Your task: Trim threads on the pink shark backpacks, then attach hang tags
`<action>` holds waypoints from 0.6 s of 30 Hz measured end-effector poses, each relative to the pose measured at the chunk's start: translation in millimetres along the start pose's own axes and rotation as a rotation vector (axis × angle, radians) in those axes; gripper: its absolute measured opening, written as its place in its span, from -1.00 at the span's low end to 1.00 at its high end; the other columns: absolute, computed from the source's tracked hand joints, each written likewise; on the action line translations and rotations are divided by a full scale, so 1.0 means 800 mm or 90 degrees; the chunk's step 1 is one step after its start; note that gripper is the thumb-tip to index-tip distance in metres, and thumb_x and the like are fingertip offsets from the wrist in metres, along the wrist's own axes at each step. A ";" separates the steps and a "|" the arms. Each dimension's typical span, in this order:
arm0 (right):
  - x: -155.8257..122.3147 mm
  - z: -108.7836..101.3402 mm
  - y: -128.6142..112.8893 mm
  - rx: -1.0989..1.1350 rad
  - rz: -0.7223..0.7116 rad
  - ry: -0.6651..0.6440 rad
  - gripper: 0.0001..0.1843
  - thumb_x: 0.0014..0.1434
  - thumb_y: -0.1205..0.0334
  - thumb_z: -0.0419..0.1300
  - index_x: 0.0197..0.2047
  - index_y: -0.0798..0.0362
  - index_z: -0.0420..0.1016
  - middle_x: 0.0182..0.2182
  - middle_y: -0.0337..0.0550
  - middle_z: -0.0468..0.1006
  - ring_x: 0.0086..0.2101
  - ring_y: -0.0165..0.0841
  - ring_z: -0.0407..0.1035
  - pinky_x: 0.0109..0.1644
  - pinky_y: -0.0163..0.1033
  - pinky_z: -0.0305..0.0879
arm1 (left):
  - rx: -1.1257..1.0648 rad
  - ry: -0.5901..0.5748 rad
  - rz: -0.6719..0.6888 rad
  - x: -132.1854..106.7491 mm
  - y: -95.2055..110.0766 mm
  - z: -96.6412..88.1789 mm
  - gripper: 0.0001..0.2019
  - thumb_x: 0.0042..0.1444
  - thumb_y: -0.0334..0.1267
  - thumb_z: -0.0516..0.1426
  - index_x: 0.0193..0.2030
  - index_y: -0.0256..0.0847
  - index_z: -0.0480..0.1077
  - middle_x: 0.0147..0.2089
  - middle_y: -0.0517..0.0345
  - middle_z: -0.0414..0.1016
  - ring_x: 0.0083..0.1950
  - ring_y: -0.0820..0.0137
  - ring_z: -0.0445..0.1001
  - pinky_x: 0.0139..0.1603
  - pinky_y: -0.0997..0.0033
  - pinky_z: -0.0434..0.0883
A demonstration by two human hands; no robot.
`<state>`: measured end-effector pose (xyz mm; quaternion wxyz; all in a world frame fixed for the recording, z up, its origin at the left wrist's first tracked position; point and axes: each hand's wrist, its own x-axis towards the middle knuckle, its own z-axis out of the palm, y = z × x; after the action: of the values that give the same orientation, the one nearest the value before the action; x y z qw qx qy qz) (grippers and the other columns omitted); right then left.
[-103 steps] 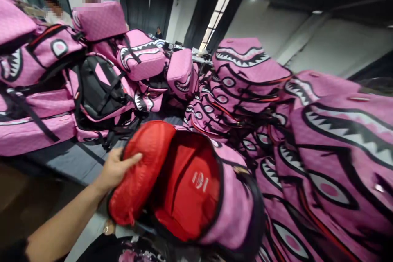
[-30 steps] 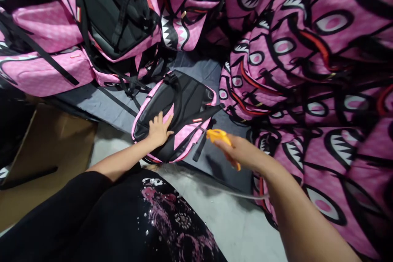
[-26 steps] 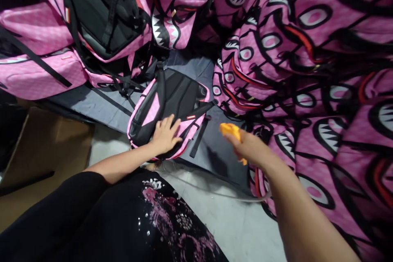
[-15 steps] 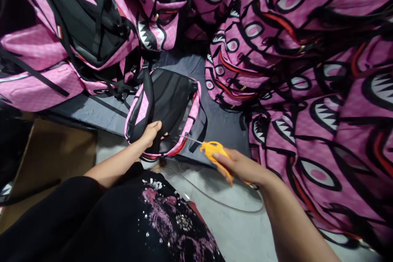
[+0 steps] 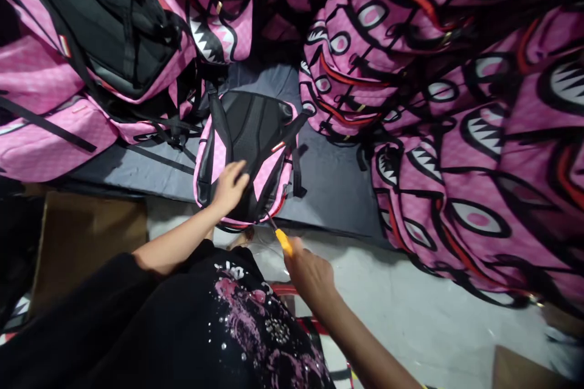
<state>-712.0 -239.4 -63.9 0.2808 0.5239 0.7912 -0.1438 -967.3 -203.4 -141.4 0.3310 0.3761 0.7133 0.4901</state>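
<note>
A pink and black backpack lies with its padded back panel up, its bottom end towards me. One shoulder strap runs slantwise across the panel. My left hand is over the lower left of the panel, fingers apart, with nothing visible in it. My right hand is closed round a tool with an orange handle. Its thin dark shaft points at the bag's lower right edge; whether the tip touches is unclear. The palm hides most of the handle, so I cannot tell the tool's exact kind.
The backpack lies on a dark grey surface. Piled backpacks with eyes and teeth stand at the right, and more backpacks at the left. A cardboard box is at the lower left; pale floor shows below the surface.
My right hand has moved left and turned, bringing the tool nearer the bag's bottom edge. My left hand has opened from a pinch. A shoulder strap now crosses the back panel.
</note>
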 end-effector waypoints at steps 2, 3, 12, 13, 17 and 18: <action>0.003 0.026 -0.021 -0.037 0.043 0.051 -0.64 0.34 0.30 -0.18 0.03 0.18 0.34 -0.33 0.13 0.55 -0.31 -0.08 0.54 -0.31 -0.15 0.32 | -0.075 0.130 -0.160 -0.004 -0.015 -0.047 -0.58 0.17 -0.18 0.16 0.17 -0.14 0.34 0.24 0.02 0.33 0.28 0.27 0.26 0.31 0.26 0.25; 0.010 0.035 -0.029 -0.050 0.057 0.088 -0.63 0.34 0.33 -0.19 0.05 0.21 0.34 -0.33 0.17 0.53 -0.31 -0.08 0.53 -0.31 -0.15 0.32 | -0.127 0.160 -0.259 -0.004 -0.024 -0.067 -0.62 0.16 -0.18 0.17 0.12 -0.17 0.36 0.15 0.02 0.40 0.21 0.28 0.33 0.25 0.28 0.31; 0.121 0.075 -0.064 -0.039 -0.015 0.265 -0.54 0.29 0.26 -0.01 0.22 0.20 0.29 -0.28 0.14 0.53 -0.29 -0.12 0.49 -0.21 -0.11 0.34 | -0.480 -0.036 -0.464 0.010 -0.042 -0.098 -0.76 0.32 -0.28 -0.04 -0.23 -0.34 0.40 -0.43 0.03 0.46 -0.35 0.36 0.53 -0.20 0.36 0.54; 0.126 0.080 -0.064 -0.039 -0.006 0.278 -0.54 0.29 0.27 -0.01 0.23 0.19 0.28 -0.28 0.12 0.54 -0.29 -0.13 0.49 -0.21 -0.13 0.34 | -0.543 -0.053 -0.474 0.010 -0.047 -0.093 -0.74 0.32 -0.24 -0.04 -0.22 -0.34 0.41 -0.43 0.02 0.48 -0.35 0.35 0.54 -0.20 0.34 0.55; 0.129 0.097 -0.063 -0.021 0.020 0.297 -0.55 0.30 0.26 0.00 0.22 0.22 0.28 -0.29 0.08 0.53 -0.28 -0.15 0.49 -0.21 -0.17 0.34 | -0.758 -0.112 -0.501 0.013 -0.072 -0.082 -0.71 0.28 -0.11 0.05 -0.14 -0.33 0.43 -0.38 0.01 0.54 -0.31 0.28 0.58 -0.09 0.21 0.55; 0.128 0.098 -0.063 -0.014 0.023 0.294 -0.54 0.31 0.25 -0.01 0.22 0.23 0.26 -0.28 0.07 0.53 -0.27 -0.15 0.49 -0.20 -0.17 0.34 | -0.791 -0.129 -0.496 0.014 -0.077 -0.082 -0.70 0.27 -0.09 0.07 -0.13 -0.33 0.44 -0.37 0.00 0.55 -0.28 0.27 0.59 -0.05 0.20 0.54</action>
<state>-764.7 -224.1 -191.3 0.1008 0.5539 0.8264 -0.0066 -1040.9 -237.5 -181.3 0.6969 -0.1177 0.3523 0.6135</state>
